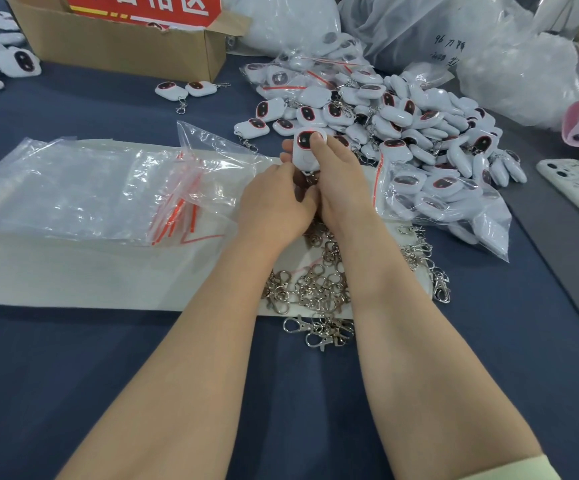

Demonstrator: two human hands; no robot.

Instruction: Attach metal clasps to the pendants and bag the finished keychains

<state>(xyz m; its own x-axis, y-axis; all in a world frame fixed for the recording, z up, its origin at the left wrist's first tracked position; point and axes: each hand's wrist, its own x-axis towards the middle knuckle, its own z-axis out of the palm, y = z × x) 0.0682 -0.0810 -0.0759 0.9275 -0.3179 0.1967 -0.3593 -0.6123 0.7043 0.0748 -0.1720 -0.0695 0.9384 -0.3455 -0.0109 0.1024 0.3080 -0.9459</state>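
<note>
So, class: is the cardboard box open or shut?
Open. The cardboard box has a flap turned outward, and a red sign sticks out.

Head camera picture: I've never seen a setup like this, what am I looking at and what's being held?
No machine here. The picture comes from a camera worn on a person's head, looking down at their own bare arms. The right hand grips a white pendant; the left hand pinches a metal clasp at its lower end. On the blue table lie loose clasps near the forearms, clear zip bags on the left, and a pile of pendants on the right.
</note>
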